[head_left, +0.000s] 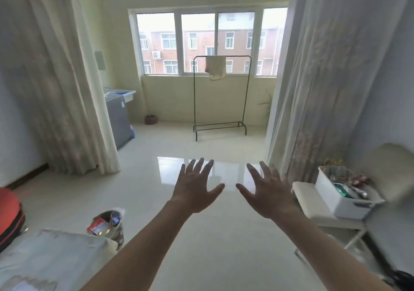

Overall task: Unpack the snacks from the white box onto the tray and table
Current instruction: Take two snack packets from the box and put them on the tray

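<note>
A white box [340, 203] holding several snack packets [347, 189] stands on a small white table [313, 203] at the right edge of the view. My left hand [195, 187] and my right hand [268, 192] are stretched out in front of me over the bare floor, backs up, fingers spread and straight. Neither hand touches or holds anything. Both hands are well to the left of the box. I see no tray in this view.
A bin [107, 223] with wrappers stands on the floor at lower left beside a grey cushion [51, 259]. A black clothes rack [220, 95] with a towel stands before the window. Curtains hang at both sides. Glossy tiled floor [201, 147] lies ahead.
</note>
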`<control>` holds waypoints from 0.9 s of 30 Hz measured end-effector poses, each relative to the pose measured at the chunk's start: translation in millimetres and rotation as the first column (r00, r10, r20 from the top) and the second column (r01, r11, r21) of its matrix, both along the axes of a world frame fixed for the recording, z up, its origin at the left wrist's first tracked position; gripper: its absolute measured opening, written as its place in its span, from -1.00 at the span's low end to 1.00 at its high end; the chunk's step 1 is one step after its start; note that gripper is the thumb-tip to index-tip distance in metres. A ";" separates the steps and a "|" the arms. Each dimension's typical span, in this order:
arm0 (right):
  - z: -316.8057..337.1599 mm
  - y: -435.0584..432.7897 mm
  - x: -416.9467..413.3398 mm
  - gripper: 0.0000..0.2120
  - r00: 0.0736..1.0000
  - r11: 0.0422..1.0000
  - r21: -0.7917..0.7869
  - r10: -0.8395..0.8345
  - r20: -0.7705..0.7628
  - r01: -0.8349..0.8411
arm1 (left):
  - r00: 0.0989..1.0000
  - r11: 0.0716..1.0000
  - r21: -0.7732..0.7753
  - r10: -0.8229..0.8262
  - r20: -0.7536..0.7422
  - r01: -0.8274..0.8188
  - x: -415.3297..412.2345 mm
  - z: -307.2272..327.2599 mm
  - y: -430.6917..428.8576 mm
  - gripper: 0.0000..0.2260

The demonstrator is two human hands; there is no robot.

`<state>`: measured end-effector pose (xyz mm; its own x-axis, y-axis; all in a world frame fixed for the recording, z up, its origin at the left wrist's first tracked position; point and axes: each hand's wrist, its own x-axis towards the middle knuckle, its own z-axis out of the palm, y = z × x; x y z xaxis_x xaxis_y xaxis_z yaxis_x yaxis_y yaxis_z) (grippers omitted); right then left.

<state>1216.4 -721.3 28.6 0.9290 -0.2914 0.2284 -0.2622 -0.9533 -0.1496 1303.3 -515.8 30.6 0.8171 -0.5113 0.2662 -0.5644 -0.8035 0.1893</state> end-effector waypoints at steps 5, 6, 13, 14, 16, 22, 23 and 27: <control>6.1 -119.2 -10.7 -0.22 0.990 0.989 -0.057 -0.137 -0.010 0.137 | 0.994 0.992 -0.052 -0.111 0.014 0.111 11.0 -1.6 -135.5 -0.27; 4.4 -139.4 -15.0 -0.22 0.988 0.986 -0.067 -0.155 -0.024 0.153 | 0.991 0.989 -0.062 -0.132 0.008 0.132 10.9 -4.2 -160.0 -0.27; -15.9 -257.3 -46.3 -0.25 0.951 0.953 -0.038 -0.303 -0.059 0.302 | 0.953 0.953 -0.063 -0.300 -0.049 0.296 15.7 -28.3 -295.0 -0.27; -19.5 -271.3 -47.1 -0.25 0.942 0.944 -0.041 -0.330 -0.067 0.328 | 0.946 0.946 -0.064 -0.320 -0.054 0.317 19.7 -30.3 -310.3 -0.27; -25.5 -294.4 -45.9 -0.16 0.919 0.922 -0.032 -0.387 -0.076 0.385 | 0.930 0.931 -0.065 -0.363 -0.061 0.360 30.5 -35.2 -338.7 -0.28; -49.6 -344.1 -17.4 -0.13 0.863 0.868 0.005 -0.494 -0.107 0.497 | 0.869 0.875 -0.076 -0.484 -0.102 0.479 84.1 -49.8 -413.6 -0.27; -52.2 -352.8 -9.0 -0.14 0.852 0.858 -0.004 -0.510 -0.119 0.513 | 0.858 0.865 -0.079 -0.502 -0.106 0.496 96.8 -52.5 -425.3 -0.27; -54.3 -386.7 31.8 -0.23 0.804 0.812 -0.026 -0.581 -0.125 0.583 | 0.811 0.816 -0.124 -0.576 -0.102 0.565 153.2 -60.4 -468.3 -0.25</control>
